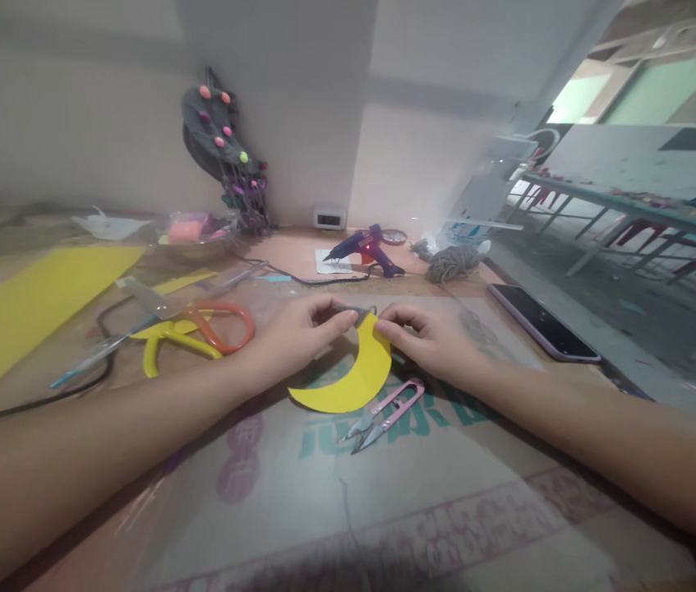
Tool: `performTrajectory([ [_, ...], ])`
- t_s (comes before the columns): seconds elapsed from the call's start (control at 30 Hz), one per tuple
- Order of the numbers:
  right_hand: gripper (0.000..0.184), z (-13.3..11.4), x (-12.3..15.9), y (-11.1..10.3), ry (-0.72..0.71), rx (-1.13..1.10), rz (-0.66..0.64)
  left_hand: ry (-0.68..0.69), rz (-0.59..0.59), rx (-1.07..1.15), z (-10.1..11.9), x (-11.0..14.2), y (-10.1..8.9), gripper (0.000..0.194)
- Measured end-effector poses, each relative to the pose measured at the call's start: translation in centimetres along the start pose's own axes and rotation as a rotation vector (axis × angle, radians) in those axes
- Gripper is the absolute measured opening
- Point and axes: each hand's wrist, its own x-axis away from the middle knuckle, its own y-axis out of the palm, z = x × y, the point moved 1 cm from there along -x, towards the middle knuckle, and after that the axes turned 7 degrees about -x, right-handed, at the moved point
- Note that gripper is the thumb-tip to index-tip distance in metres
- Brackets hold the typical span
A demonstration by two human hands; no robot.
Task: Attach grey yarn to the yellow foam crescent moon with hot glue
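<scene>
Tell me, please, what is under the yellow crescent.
The printed sheet lies beneath the yellow crescent, its green lettering showing past the lower edge. What the crescent covers directly cannot be seen.

Yellow sheet (pixel 20 316): cut by left edge. Yellow crescent (pixel 357 380): upper edge partly covered by right hand (pixel 430 335). Grey piece (pixel 365 311), at left hand (pixel 311 330): partly hidden, unidentifiable. White box (pixel 329 211): display unreadable. Far counter (pixel 594 194): cropped right, contents blurred.
</scene>
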Motion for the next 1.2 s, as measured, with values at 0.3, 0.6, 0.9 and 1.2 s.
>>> performTrajectory([
  [0.3, 0.023, 0.70, 0.04, 0.22, 0.004, -0.012, -0.051, 0.040, 0.047, 0.062, -0.65, -0.23, 0.24, 0.033],
  [0.6, 0.023, 0.87, 0.03, 0.45, -0.030, 0.020, -0.101, 0.023, 0.022, -0.058, 0.08, -0.05, -0.13, 0.032],
  [0.9, 0.019, 0.34, 0.06, 0.37, -0.122, -0.014, -0.186, -0.020, 0.016, -0.045, 0.12, 0.12, 0.01, 0.029],
  [1.2, 0.022, 0.29, 0.09, 0.39, -0.150, 0.018, -0.213, 0.023, -0.038, 0.097, -0.03, 0.17, 0.25, 0.025],
])
